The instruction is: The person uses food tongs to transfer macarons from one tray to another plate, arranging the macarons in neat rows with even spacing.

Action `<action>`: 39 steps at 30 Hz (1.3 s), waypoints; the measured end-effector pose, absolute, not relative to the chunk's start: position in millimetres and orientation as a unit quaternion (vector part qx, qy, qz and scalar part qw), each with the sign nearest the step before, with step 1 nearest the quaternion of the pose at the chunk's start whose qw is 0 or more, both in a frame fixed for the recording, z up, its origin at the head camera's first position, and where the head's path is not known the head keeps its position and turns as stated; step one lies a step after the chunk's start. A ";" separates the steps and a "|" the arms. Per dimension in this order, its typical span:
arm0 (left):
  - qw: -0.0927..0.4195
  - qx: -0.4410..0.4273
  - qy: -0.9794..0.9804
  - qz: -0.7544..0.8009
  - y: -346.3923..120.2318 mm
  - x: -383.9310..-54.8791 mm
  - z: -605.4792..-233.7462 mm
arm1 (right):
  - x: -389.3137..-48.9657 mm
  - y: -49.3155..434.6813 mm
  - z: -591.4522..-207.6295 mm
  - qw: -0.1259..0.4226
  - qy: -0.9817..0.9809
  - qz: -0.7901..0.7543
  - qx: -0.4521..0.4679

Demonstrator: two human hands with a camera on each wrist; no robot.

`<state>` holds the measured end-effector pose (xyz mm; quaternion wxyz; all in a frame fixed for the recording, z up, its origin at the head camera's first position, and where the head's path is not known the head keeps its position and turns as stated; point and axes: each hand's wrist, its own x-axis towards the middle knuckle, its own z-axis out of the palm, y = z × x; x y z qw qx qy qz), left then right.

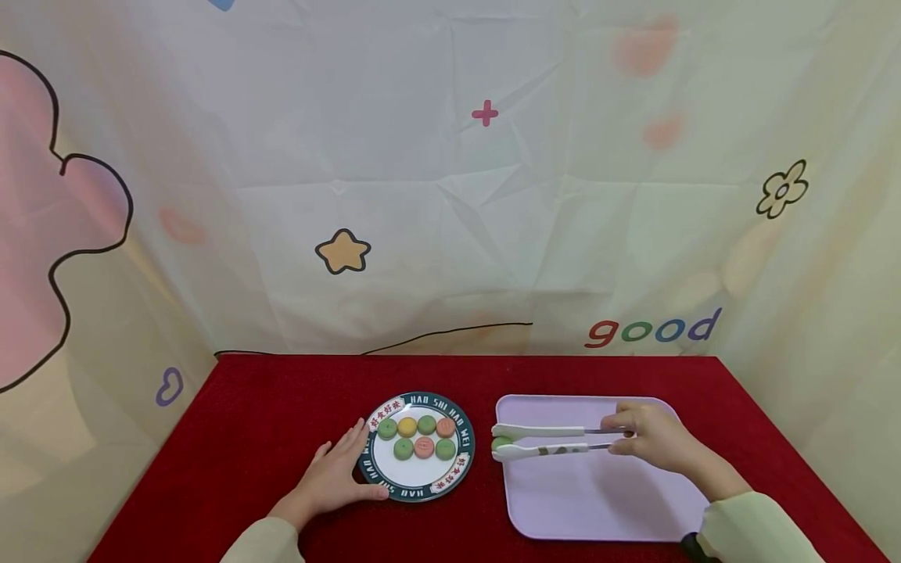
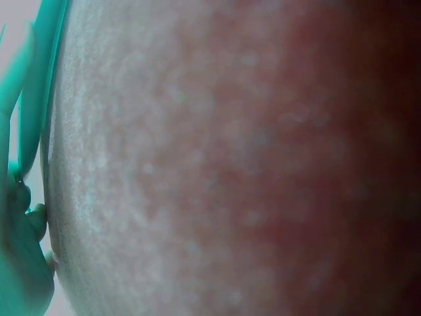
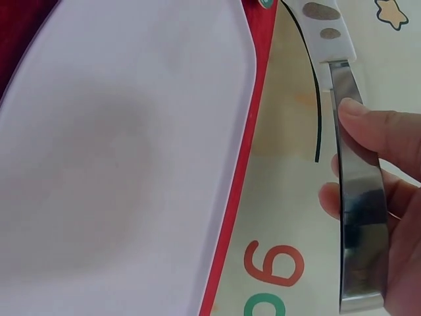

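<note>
My right hand (image 1: 655, 439) grips food tongs (image 1: 563, 450) with white tips and metal arms, thumb and fingers on opposite sides. Between the tips is a green macaron (image 1: 501, 442), over the left edge of the lilac tray (image 1: 598, 520). In the right wrist view, the thumb presses the metal arm (image 3: 358, 197) of the tongs. My left hand (image 1: 334, 478), fingers spread, touches the left rim of a round plate (image 1: 465, 438) with a dark patterned border. Green, yellow and pink macarons (image 1: 424, 447) lie on it in two rows.
A red cloth (image 1: 317, 391) covers the table under plate and tray. Behind it hangs a pale printed curtain (image 1: 394, 141) with a star and the word "good". The left wrist view is mostly a blurred close surface.
</note>
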<state>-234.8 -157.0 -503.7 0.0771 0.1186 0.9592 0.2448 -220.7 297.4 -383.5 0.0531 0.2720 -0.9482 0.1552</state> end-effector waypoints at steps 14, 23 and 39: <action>0.079 0.119 0.960 0.239 -157.7 -236.5 -506.9 | -229.1 273.4 -391.2 0.049 -0.943 0.159 0.289; 0.085 0.112 0.959 0.247 -157.3 -236.8 -507.2 | -236.8 260.3 -399.3 0.064 -0.936 0.163 0.305; 0.082 0.115 0.960 0.242 -156.7 -236.0 -505.8 | -242.8 232.0 -404.1 0.079 -0.930 0.157 0.323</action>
